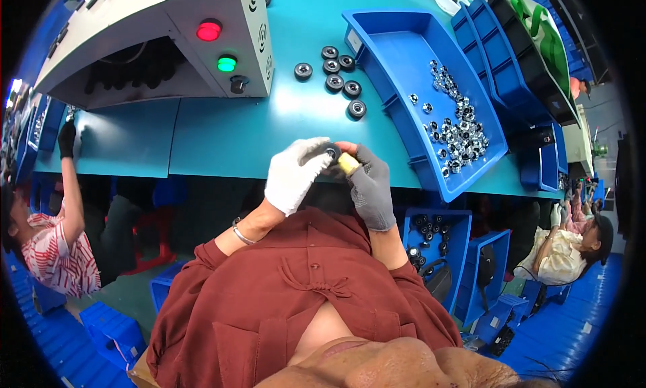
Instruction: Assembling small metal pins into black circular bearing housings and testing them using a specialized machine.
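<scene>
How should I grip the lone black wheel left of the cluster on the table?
Probably pinch the black wheel by its outer rim, coming from the near side: it lies flat, with the machine to its left and the other wheels to its right.

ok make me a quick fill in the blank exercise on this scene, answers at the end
1. The left hand wears a ____ glove.
2. The right hand wears a ____ glove.
3. On the machine, the upper lamp glows ____, while the lower lamp glows green.
4. The tray that holds the shiny metal parts is ____ in colour.

Missing words: white; gray; red; blue
</scene>
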The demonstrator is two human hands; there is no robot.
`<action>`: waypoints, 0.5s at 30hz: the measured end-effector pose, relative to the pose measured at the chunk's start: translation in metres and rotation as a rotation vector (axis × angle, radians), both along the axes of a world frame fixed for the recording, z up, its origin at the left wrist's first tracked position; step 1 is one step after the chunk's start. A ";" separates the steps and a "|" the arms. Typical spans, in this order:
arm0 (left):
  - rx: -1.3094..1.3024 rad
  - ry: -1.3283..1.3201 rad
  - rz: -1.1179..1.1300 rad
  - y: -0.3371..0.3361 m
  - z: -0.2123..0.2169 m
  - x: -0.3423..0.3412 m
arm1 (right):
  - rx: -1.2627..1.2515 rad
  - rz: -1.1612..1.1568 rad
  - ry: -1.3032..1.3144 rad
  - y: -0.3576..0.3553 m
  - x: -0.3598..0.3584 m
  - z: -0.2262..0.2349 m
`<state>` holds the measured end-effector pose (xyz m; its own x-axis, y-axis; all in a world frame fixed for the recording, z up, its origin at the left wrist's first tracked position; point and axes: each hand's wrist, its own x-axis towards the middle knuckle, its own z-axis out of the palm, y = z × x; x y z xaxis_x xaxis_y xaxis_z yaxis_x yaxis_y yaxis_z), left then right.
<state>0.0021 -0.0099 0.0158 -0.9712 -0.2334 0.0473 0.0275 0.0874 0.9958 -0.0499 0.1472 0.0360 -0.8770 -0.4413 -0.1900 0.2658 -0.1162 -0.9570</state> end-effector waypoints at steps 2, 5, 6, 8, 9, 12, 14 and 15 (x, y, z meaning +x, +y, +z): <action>0.358 -0.109 0.063 0.004 0.002 -0.002 | -0.015 -0.015 0.093 -0.003 0.003 0.002; 0.397 -0.138 0.061 0.001 0.000 -0.003 | 0.083 0.007 0.152 -0.004 0.002 -0.005; 0.399 -0.142 0.062 0.000 0.001 -0.004 | 0.085 0.008 0.148 -0.002 0.001 -0.006; 0.254 -0.234 0.003 -0.003 0.005 -0.006 | 0.222 0.032 0.429 0.003 -0.003 -0.008; 0.256 -0.238 0.003 -0.003 0.005 -0.006 | 0.224 0.032 0.426 0.005 -0.006 -0.009; 0.460 -0.220 -0.038 0.000 -0.003 -0.008 | 0.040 0.107 0.193 0.010 -0.018 -0.008; 0.764 -0.313 -0.054 0.004 -0.012 -0.011 | 0.027 0.078 0.153 0.008 -0.016 -0.005; 0.768 -0.311 -0.055 0.007 -0.012 -0.013 | 0.012 0.049 0.110 0.007 -0.014 -0.004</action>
<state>-0.0106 -0.0029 0.0042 -0.9247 -0.0431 -0.3783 -0.2745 -0.6131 0.7408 -0.0635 0.1540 0.0324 -0.8704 -0.4823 -0.0990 0.1639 -0.0942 -0.9820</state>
